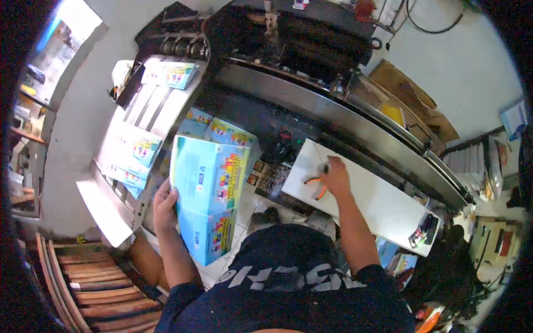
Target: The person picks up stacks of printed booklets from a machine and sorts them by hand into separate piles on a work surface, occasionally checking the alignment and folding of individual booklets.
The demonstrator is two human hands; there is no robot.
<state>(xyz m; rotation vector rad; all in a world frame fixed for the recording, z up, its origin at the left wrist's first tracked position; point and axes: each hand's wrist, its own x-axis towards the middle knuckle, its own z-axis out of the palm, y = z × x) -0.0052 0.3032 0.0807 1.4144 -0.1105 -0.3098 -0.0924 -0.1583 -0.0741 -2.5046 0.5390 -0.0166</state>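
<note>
My left hand (165,201) is closed on the left edge of a large light-blue printed sheet (191,177) with colourful lettering and small pictures along its right side. The sheet hangs tilted in front of me, bent across its lower part. Over the white tabletop (366,194) my right hand (336,175) is closed around the head end of pliers (313,180) with curved orange-and-black handles. My fingers hide the pliers' jaws.
Printed sheets (139,147) lie on a pale sloping board at left; more (230,132) sit behind the held sheet. A long dark machine (311,89) spans the back. Wooden slats (102,272) stand lower left. Small dark items (425,230) rest at the white table's right end.
</note>
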